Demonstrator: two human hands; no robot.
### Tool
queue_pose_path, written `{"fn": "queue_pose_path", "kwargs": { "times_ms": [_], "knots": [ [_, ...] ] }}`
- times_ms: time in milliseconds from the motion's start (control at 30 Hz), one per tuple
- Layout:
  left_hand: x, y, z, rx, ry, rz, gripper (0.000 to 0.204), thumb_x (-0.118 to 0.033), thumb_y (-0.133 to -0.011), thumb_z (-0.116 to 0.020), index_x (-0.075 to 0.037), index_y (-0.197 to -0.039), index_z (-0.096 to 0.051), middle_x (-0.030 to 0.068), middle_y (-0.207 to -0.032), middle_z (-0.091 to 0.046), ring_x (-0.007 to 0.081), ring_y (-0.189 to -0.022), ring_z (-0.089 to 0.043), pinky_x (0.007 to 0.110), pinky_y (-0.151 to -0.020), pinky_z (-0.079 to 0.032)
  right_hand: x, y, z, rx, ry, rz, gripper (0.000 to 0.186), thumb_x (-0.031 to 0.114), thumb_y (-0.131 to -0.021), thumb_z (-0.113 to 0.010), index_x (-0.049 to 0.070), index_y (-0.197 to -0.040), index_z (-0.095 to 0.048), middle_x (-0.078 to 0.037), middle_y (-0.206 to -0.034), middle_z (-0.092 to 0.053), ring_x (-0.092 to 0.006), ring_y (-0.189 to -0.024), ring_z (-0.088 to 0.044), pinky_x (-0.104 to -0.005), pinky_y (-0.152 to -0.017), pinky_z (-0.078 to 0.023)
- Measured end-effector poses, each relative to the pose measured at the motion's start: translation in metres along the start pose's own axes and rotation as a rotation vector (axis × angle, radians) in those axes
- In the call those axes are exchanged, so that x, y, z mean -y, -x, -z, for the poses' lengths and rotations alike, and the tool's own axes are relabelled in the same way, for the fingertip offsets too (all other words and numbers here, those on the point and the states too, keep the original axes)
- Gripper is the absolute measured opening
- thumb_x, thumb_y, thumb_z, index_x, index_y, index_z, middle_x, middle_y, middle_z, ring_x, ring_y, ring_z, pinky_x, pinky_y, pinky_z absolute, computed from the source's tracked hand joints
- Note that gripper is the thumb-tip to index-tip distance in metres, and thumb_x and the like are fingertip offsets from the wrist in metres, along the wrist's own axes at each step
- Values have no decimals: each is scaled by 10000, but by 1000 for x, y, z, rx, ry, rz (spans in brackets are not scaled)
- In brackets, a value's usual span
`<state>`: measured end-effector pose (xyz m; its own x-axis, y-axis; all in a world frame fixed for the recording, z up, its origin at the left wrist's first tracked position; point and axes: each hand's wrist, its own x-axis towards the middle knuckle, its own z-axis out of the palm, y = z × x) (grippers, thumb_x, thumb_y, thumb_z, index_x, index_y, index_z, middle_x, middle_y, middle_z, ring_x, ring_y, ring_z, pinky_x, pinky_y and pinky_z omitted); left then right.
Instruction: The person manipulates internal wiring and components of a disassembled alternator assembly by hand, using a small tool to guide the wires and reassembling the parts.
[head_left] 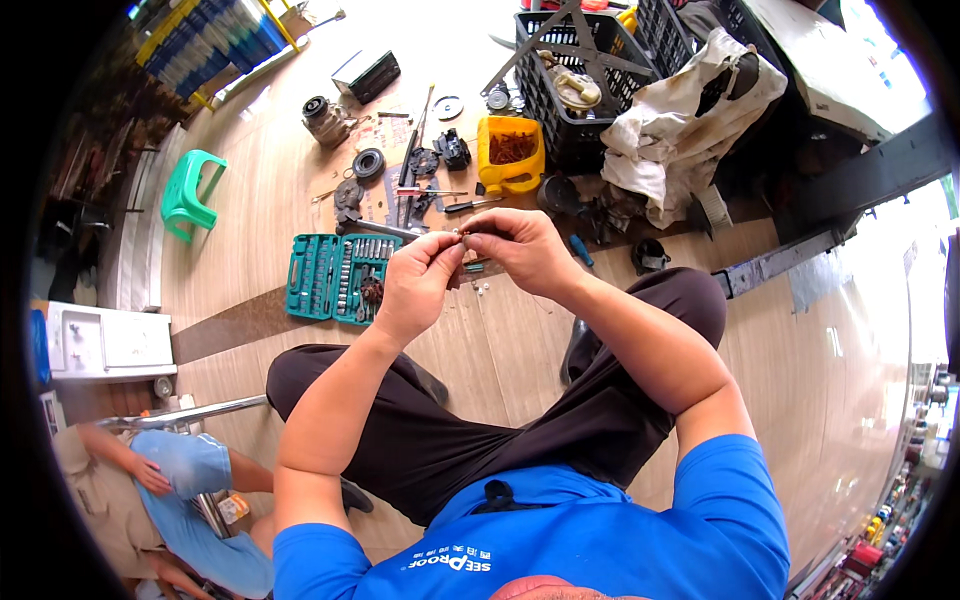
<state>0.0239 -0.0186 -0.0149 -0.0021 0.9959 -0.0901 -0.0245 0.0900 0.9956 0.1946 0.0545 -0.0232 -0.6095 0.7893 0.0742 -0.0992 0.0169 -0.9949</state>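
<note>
My left hand point(418, 282) and my right hand point(522, 250) meet in front of me, above the floor. Thumbs and forefingers of both are pinched together at the tips. Between them is a tiny part, too small to name. Just beyond my fingers lie a screwdriver point(473, 205) with a dark handle and a long hammer-like tool point(385, 229). Left of my left hand, a green socket set case point(315, 277) lies open with its sockets in rows. A few small white bits point(483, 290) are on the floor below my hands.
A yellow cut-open jug point(510, 155) holds brownish screws. Dark machine parts point(369, 163) lie on cardboard beyond my hands. Black crates point(575, 90) and a stained white cloth point(680, 130) stand at far right. A green stool point(192, 193) is at left. Another person point(170, 480) sits at lower left.
</note>
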Motion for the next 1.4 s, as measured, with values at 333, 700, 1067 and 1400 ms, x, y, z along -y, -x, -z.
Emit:
{"fn": "queue_pose_path", "kwargs": {
  "times_ms": [333,700,1067,1400],
  "knots": [
    [-6,2,15,247,265,145,186,-176,-1011,-484,-37,-974,-602,-18,-703,-527,67,-577,-455,204,-518,-355,5,-1,-2,85,-158,24,94,23,-893,-637,-18,-967,-679,-19,-825,-670,-73,-767,-611,-233,-700,-510],
    [-2,-6,-1,-73,-271,-81,109,-79,-924,-590,14,-920,-646,3,-690,-589,63,-606,-523,224,-555,-418,2,-1,3,-58,47,154,103,56,-874,-658,-21,-941,-673,-18,-830,-665,-65,-769,-598,-243,-698,-501],
    [2,-2,-2,76,-37,0,174,-154,-998,-522,-33,-924,-622,-66,-654,-493,12,-529,-396,174,-474,-286,17,4,3,-7,-64,196,46,14,-846,-660,-27,-849,-641,-58,-716,-647,-100,-668,-596,-266,-625,-493],
    [3,-6,-5,-1,-171,-64,132,-123,-974,-565,-2,-931,-597,-4,-769,-601,55,-646,-536,203,-602,-441,16,3,3,-168,10,166,99,45,-822,-696,-41,-851,-655,-89,-750,-665,-99,-711,-583,-282,-657,-486]
  ]
}}
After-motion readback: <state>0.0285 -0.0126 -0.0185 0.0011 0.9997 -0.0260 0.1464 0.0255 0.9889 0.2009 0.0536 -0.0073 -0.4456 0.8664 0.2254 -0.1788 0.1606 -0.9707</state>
